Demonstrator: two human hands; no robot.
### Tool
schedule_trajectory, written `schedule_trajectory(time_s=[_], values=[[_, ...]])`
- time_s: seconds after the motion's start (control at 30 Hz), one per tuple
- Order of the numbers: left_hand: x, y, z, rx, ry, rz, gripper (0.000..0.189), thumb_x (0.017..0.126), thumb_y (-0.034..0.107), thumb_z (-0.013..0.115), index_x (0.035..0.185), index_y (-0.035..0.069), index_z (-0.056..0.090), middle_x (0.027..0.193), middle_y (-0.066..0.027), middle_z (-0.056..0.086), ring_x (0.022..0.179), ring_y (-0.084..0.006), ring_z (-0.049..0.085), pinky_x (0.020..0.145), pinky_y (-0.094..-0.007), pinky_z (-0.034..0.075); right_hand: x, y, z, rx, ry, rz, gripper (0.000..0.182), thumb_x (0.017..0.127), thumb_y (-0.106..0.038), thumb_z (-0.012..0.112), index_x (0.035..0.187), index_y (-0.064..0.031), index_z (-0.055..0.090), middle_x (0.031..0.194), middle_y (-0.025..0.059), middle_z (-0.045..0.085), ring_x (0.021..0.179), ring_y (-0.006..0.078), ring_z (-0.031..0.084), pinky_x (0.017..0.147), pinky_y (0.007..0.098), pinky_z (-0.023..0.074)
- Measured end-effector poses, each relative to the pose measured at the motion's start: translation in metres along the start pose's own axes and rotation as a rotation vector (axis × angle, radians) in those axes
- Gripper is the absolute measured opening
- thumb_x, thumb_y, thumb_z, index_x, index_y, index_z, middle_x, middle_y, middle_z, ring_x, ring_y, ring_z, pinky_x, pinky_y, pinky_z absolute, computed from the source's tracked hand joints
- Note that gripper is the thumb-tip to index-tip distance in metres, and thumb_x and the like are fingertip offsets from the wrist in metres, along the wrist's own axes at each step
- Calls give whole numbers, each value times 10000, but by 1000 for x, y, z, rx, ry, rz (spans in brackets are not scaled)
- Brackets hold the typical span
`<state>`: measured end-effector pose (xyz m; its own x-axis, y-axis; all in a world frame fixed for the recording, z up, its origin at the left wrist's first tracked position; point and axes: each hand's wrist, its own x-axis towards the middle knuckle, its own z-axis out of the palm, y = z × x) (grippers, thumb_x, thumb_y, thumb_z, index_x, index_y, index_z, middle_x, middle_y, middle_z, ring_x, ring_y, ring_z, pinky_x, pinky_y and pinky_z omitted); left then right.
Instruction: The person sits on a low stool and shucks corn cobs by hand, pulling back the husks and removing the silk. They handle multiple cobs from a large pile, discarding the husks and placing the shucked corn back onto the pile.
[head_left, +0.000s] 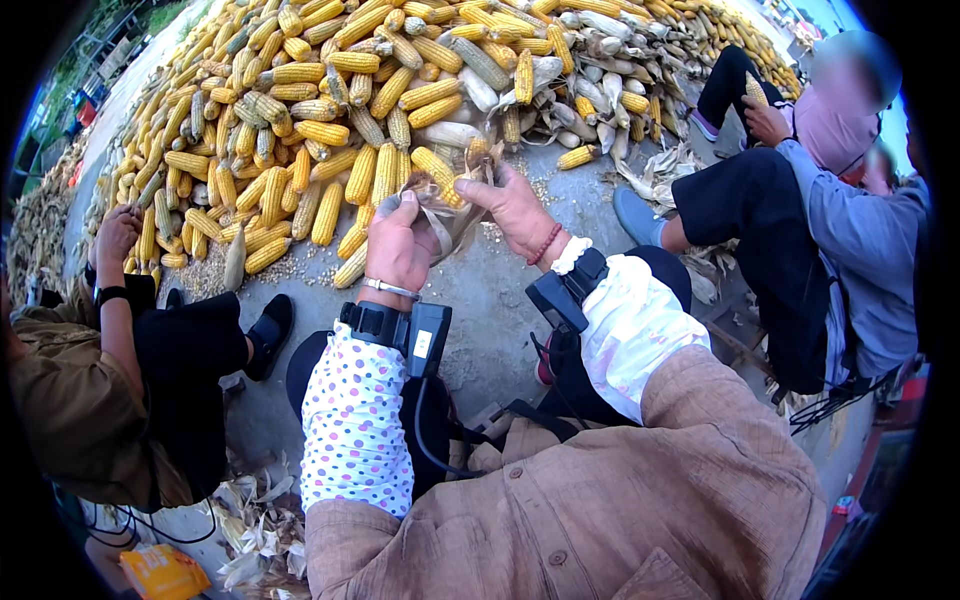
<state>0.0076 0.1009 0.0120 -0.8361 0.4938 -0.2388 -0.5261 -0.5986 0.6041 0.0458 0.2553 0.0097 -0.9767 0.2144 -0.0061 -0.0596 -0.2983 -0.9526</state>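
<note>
My left hand (403, 244) pinches dry corn husk (448, 217) between thumb and fingers. On the other side of the same husk, my right hand (512, 206) grips it with thumb and fingers. A yellow corn cob (437, 174) shows between the two hands at the husk's upper end; how far the husk wraps it is hard to tell. Just beyond my hands rises a large heap of husked yellow cobs (322, 133). Cobs still in pale, dry husks (600, 94) lie at the heap's right side.
A person (112, 360) sits close at my left, with a hand at the heap's edge. At my right sit people, one (847, 217) in a blue-grey top; a hand there holds a cob. Loose husks (262, 536) and an orange packet (163, 571) lie at the lower left. Cables hang near both sides.
</note>
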Motion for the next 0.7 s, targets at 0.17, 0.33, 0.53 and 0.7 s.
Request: schedule_trajectory(time_s=[0.17,0.33,0.53,0.7], values=[[7,13,-17,-18,61,68,269,931,166,368,1112,-5,468,1070,-129,557,969,-244,548,847,-393,452,9,-8,-20,161,177,36,358,796,-109,602,1119,1,497,993,57,581,871,149,564,765,278,454],[14,23,-36,-85,200,117,236,925,152,387,1089,-9,442,1039,-134,537,930,-258,544,820,-396,468,20,-12,-46,299,264,-33,217,789,-114,610,974,-11,563,915,72,597,795,172,584,719,306,479],[21,30,-52,-144,382,161,245,933,161,367,1086,-16,439,1039,-159,528,947,-280,536,848,-436,456,29,-22,-77,326,287,-29,241,824,-142,579,1010,5,542,997,108,584,920,250,565,851,444,442],[27,42,-68,-232,463,271,239,937,150,349,1080,-20,438,1058,-171,512,990,-303,518,904,-481,426,27,-38,-92,410,303,-23,265,833,-166,564,1048,-13,535,1018,118,582,935,263,564,862,465,431]])
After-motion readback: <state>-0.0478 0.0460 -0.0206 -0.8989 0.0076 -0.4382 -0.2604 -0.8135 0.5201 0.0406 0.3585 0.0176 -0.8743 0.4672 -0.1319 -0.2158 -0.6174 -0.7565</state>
